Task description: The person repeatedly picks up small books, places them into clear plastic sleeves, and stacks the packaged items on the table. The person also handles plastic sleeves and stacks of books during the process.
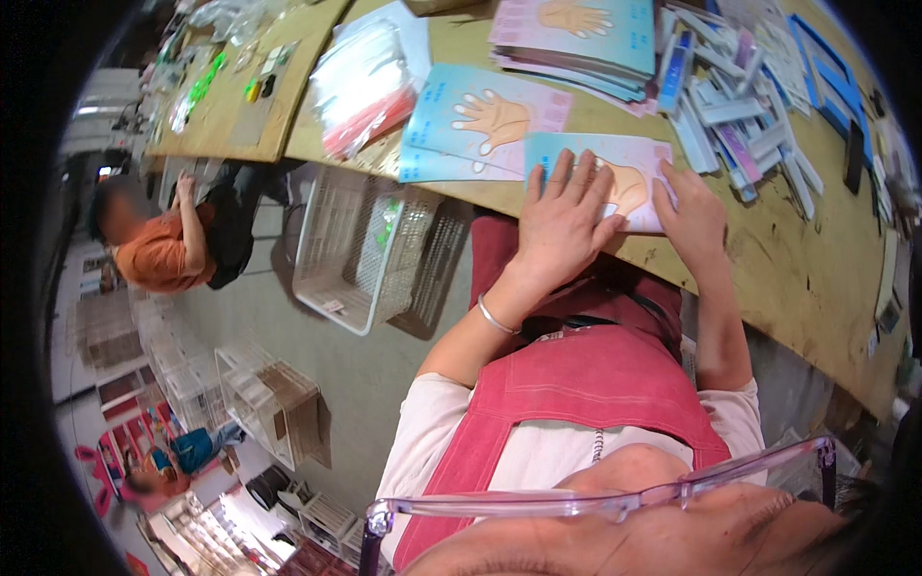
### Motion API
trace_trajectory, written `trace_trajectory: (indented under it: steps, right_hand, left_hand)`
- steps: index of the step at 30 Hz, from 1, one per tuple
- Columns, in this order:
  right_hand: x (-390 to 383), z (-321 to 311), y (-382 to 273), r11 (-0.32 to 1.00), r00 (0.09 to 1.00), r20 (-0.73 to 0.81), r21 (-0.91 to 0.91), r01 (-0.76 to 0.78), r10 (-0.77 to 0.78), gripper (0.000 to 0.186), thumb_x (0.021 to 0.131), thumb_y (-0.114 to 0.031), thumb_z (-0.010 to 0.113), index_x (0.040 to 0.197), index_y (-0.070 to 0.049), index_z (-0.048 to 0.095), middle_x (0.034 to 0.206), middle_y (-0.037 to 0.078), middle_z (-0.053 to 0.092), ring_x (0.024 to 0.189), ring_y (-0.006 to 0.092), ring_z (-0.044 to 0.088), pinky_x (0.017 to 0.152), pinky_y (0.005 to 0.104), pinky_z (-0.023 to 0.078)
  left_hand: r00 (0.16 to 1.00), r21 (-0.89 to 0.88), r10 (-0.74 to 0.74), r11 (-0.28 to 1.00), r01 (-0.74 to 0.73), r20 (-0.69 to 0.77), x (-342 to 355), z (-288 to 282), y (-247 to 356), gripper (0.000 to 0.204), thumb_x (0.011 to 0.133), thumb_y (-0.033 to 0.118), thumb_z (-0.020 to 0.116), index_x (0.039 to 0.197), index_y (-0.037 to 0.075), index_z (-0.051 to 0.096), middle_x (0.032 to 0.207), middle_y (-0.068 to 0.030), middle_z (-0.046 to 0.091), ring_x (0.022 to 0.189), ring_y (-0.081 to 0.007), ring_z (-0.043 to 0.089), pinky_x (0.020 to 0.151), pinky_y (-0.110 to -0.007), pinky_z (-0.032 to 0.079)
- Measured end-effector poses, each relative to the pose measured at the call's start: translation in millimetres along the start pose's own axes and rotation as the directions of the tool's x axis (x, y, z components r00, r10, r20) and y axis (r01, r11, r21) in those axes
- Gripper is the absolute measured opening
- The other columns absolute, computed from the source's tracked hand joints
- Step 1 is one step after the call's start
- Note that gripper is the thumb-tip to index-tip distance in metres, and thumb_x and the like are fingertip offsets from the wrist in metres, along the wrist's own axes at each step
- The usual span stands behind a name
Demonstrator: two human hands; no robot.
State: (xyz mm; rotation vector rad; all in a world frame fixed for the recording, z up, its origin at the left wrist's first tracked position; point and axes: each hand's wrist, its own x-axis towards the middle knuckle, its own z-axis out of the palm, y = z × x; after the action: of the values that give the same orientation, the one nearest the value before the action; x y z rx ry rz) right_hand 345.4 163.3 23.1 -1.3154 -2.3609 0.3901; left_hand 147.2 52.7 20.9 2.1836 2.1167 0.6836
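Note:
A blue-and-pink printed card [629, 182] with a drawn hand on it lies at the table's near edge. My left hand [574, 213] rests flat on the card, fingers stretched out and partly covering the drawing. At the card's right edge, my right hand [693, 213] has its fingers curled against the border, seemingly gripping it; its thumb is hard to make out. Just left, partly under this card, lie matching printed sheets [490, 120]. A thick stack of the same cards [576, 43] stands farther back.
Clear plastic bags [365, 82] lie left of the sheets. To the right is a heap of small white and purple boxes [735, 106], beside a blue frame [831, 86]. A white plastic crate [351, 259] stands on the floor. A person in orange [168, 245] is at the left.

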Motion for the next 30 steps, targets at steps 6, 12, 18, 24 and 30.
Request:
trace_trajectory:
  steps: [6, 12, 18, 24, 30]
  right_hand:
    - [-3, -5, -6, 0.993, 0.998, -0.066, -0.120, 0.008, -0.016, 0.032, 0.098, -0.033, 0.068, 0.117, -0.009, 0.076, 0.095, 0.016, 0.067, 0.075, 0.0408, 0.067, 0.069, 0.0510, 0.052]
    - [-40, -13, -40, 0.960, 0.936, -0.214, -0.077, 0.270, -0.280, 0.042, 0.087, -0.019, 0.076, 0.124, -0.002, 0.068, 0.123, 0.015, 0.065, 0.122, 0.0337, 0.060, 0.107, 0.0488, 0.041]
    - [-66, 14, -57, 0.929, 0.926, -0.088, -0.011, 0.369, -0.368, 0.070, 0.080, -0.018, 0.077, 0.143, 0.003, 0.057, 0.151, 0.021, 0.055, 0.145, 0.0362, 0.049, 0.124, 0.0518, 0.030]
    - [-69, 18, -51, 0.927, 0.927, -0.023, -0.045, 0.373, -0.374, 0.079, 0.078, -0.021, 0.075, 0.148, 0.005, 0.052, 0.159, 0.023, 0.047, 0.152, 0.0374, 0.041, 0.127, 0.0531, 0.026]
    - [-71, 20, -53, 0.930, 0.935, -0.008, -0.104, 0.353, -0.355, 0.086, 0.075, -0.024, 0.077, 0.151, 0.006, 0.049, 0.163, 0.024, 0.042, 0.155, 0.0375, 0.036, 0.128, 0.0530, 0.022]
  left_hand:
    - [1.000, 0.045, -0.002, 0.999, 0.003, -0.004, 0, 1, -2, 0.059, 0.101, 0.050, 0.060, 0.148, 0.014, 0.060, 0.157, -0.0153, 0.055, 0.146, -0.0383, 0.049, 0.118, -0.063, 0.035]
    - [1.000, 0.049, 0.002, 0.999, -0.003, 0.013, 0, 0, 0, 0.059, 0.102, 0.048, 0.060, 0.149, 0.011, 0.059, 0.157, -0.0174, 0.054, 0.147, -0.0398, 0.047, 0.118, -0.064, 0.033]
    - [0.999, 0.041, 0.029, 0.999, -0.030, 0.028, 0, 0, -2, 0.052, 0.104, 0.036, 0.056, 0.150, 0.010, 0.057, 0.157, -0.0180, 0.053, 0.147, -0.0399, 0.045, 0.119, -0.062, 0.032]
    - [1.000, 0.033, 0.002, 0.999, -0.003, 0.030, 0, 0, -1, 0.050, 0.106, 0.033, 0.052, 0.151, 0.010, 0.056, 0.159, -0.0182, 0.051, 0.148, -0.0407, 0.045, 0.120, -0.061, 0.032]
    - [1.000, 0.021, -0.010, 1.000, 0.010, 0.023, 1, -1, 1, 0.050, 0.107, 0.032, 0.051, 0.152, 0.010, 0.056, 0.159, -0.0178, 0.051, 0.148, -0.0400, 0.045, 0.120, -0.060, 0.032]
